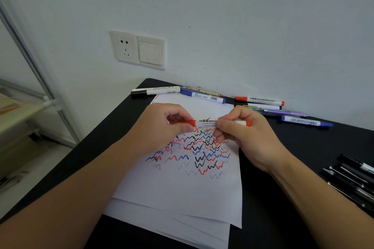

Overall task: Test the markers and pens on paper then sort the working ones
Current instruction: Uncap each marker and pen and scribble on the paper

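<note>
A black surface against a white wall, with scribbled paper in its middle.
Both hands hold a red whiteboard marker level above the paper: the left hand has its grip pinched on the red cap end, the right hand has its grip curled round the barrel. More markers lie along the far edge; dark pens lie at the right edge.
</note>
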